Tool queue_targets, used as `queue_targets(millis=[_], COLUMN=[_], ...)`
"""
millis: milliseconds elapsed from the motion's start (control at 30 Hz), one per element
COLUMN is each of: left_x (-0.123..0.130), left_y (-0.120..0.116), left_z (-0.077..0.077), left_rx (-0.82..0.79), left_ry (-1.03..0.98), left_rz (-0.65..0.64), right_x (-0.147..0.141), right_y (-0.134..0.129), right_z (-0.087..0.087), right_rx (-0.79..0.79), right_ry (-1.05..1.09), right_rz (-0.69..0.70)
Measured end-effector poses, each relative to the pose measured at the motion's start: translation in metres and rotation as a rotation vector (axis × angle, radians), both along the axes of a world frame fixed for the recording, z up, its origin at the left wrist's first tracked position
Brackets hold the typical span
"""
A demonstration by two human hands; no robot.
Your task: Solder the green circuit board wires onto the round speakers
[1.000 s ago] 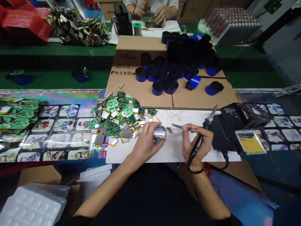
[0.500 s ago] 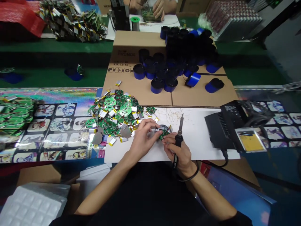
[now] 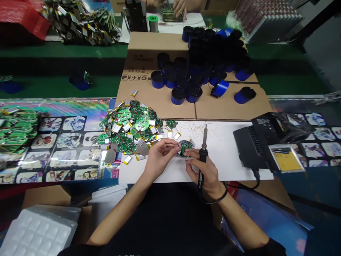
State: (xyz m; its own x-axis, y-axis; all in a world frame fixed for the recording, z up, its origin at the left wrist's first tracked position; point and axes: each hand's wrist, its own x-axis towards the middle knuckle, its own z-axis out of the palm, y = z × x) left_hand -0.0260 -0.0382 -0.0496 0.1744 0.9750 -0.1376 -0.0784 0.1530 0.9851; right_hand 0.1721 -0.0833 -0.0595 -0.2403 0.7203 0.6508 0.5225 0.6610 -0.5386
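My right hand [image 3: 206, 172] is closed round a soldering iron [image 3: 203, 154], its tip pointing up and away from me. The fingertips of that hand touch a small green circuit board [image 3: 184, 146] set in a round dark part on the white sheet. At the board's left edge my left hand [image 3: 163, 158] has thumb and forefinger pinched together; what lies between them is too small to make out. A small silver battery [image 3: 192, 143] shows just right of the board. Left of my hands lies a heap of green circuit boards [image 3: 141, 122] with wired batteries.
Blue and black round cups [image 3: 178, 96] crowd a cardboard sheet [image 3: 157, 112] ahead. A black soldering station [image 3: 249, 147] stands right on the white sheet [image 3: 223, 167]. Across the bench a co-worker's hand [image 3: 179, 8] is over stacked boards. A foam tray [image 3: 39, 227] lies lower left.
My left hand has drawn slightly left, its fingers closer together. More of the board and its round part shows. The soldering iron stays in my right hand, its tip a little higher.
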Motion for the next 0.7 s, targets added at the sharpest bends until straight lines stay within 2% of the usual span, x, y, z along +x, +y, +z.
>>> queue_targets(millis=[200,400,533,700], left_x=[0.003,-0.001,-0.003,-0.004], left_y=[0.005,0.007,0.008,0.009], left_z=[0.009,0.016,0.018,0.017], left_rx=[0.017,0.114,0.198,0.225], left_ry=[0.038,0.180,0.249,0.261], left_rz=[-0.082,-0.179,-0.219,-0.250], right_x=[0.004,0.001,-0.003,-0.008], right_y=[-0.003,0.006,0.016,0.022], right_z=[0.004,0.013,0.017,0.015], right_rx=[-0.043,-0.196,-0.251,-0.262], right_ry=[0.047,0.269,0.301,0.322], right_rz=[-0.096,-0.151,-0.106,-0.045])
